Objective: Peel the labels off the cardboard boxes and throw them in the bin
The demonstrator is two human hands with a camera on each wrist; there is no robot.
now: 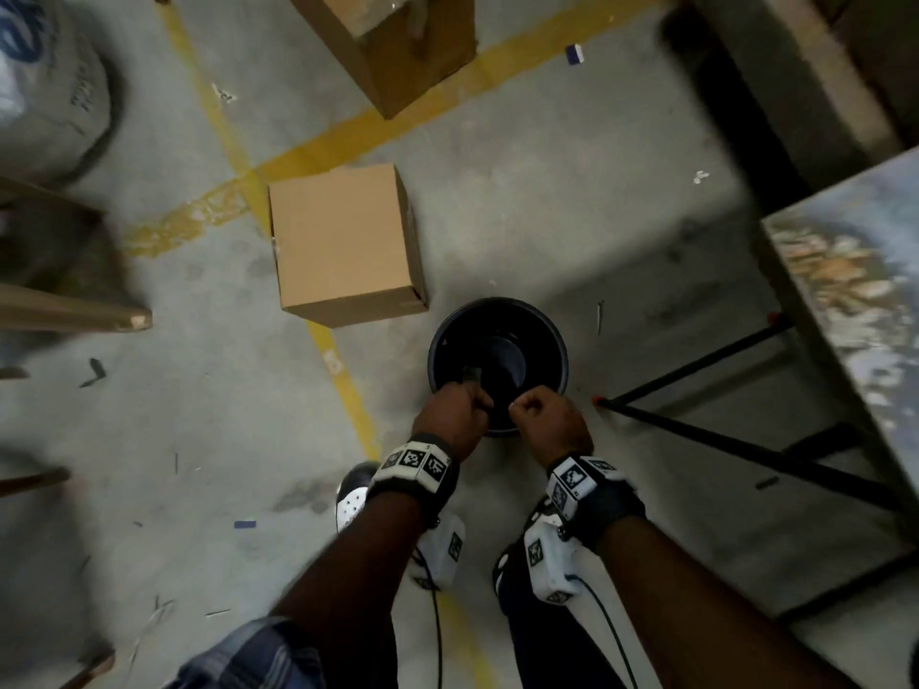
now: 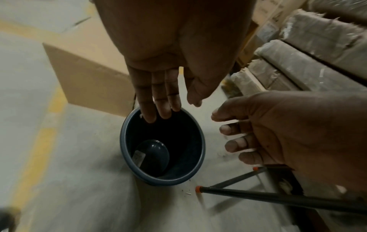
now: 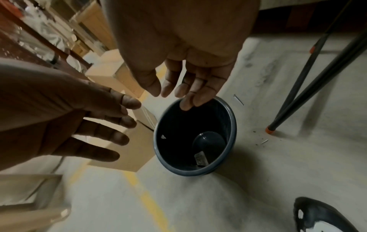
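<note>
Over the bin (image 1: 557, 324), both hands hang with nothing in them. Left hand (image 2: 158, 87): fingers straight and together, tips above the bin's far rim in the left wrist view, grip slack, empty. Right hand (image 3: 190, 81): fingers loosely bent and apart, tips above the bin's rim in its own wrist view, grip likewise empty. Head view blurs the fingers and makes both look curled; the wrist views settle it.

Label (image 3: 200, 158): a small printed strip lies at the bottom of the bin, against the wall on the person's side, beside the raised dome of the base. A pale fleck clings to the inner wall higher up.

Cardboard box (image 1: 345, 243): stands on the floor just beyond the bin, left of it, nearly touching the rim. No label shows on the faces in view. A second, larger box (image 1: 398, 47) stands farther beyond the bin.

Judgement: the drop looks done. To finish the step well, check that no scrap sticks to the fingertips, and shake or rub any off above the opening so it falls inside. Then turn the near box to check its hidden faces.
</note>
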